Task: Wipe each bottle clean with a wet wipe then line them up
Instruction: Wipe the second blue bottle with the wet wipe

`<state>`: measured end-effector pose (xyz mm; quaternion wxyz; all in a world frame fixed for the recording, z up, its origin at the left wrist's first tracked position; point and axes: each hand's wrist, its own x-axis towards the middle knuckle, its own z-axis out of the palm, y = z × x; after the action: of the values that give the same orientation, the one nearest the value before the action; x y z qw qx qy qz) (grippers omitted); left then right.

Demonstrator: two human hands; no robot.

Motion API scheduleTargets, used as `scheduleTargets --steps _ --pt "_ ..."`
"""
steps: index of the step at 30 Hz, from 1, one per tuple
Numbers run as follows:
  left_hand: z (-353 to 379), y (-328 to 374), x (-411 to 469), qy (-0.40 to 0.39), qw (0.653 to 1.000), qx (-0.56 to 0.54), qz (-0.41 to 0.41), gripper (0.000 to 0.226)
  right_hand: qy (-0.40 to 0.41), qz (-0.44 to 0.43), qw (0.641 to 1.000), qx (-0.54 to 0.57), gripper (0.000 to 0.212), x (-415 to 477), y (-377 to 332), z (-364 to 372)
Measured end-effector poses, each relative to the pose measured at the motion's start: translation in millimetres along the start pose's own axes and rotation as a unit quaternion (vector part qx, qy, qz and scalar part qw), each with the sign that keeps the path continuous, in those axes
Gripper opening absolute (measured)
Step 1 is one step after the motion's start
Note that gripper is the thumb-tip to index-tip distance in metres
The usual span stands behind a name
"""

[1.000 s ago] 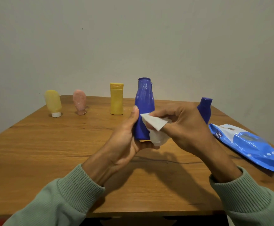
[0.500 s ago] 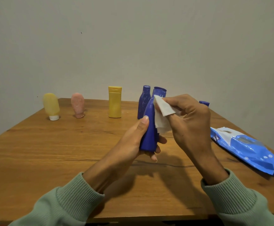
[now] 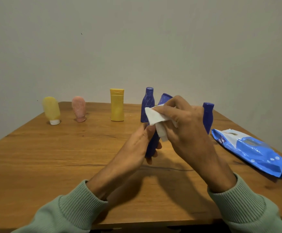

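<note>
1. Left hand (image 3: 137, 145) grip wrapped round lower half of blue bottle (image 3: 153, 145), lifted off desk (image 3: 53, 165), tilted.
2. Right hand (image 3: 187, 128) pinches wipe (image 3: 153, 116) against bottle's upper half, just above left grip.
3. Risk: wet plastic, bottle could slide down out of left grip.
4. Risk: a wide wiping stroke could knock second blue bottle (image 3: 147, 105) or third blue bottle (image 3: 207, 116) standing just behind.
5. Yellow bottle (image 3: 117, 105) further left, probably safe.

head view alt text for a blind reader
The left hand grips a tilted blue bottle above a wooden table while the right hand presses a wet wipe to it. Behind stand a yellow tube, pink tube, yellow bottle and two blue bottles; a blue wipes pack lies right.
</note>
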<state>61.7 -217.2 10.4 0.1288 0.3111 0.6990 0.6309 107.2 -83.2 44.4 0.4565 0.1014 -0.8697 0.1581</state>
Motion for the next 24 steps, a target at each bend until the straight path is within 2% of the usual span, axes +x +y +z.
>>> scheduleTargets --steps 4,8,10,16,18,24 --pt "2 0 -3 -0.006 1.000 0.017 0.025 0.040 0.046 0.046 0.998 0.000 0.025 5 8 -5" --pt "1 1 -2 -0.001 1.000 0.012 0.010 0.047 -0.049 0.007 0.998 0.027 0.031 2 1 -5" --pt "1 3 -1 0.002 1.000 -0.007 0.000 0.046 -0.060 -0.016 0.997 0.038 0.032 2 -1 -5" --pt "0 5 -4 -0.050 0.997 -0.054 0.002 0.049 0.098 0.035 0.993 0.059 0.032 8 10 -14" --pt "0 6 -3 -0.064 0.995 -0.080 -0.006 0.049 0.116 0.051 0.989 0.076 0.034 9 11 -15" --pt "0 12 -3 -0.091 0.963 -0.254 -0.019 0.056 0.030 0.109 0.968 0.225 0.025 11 8 -14"
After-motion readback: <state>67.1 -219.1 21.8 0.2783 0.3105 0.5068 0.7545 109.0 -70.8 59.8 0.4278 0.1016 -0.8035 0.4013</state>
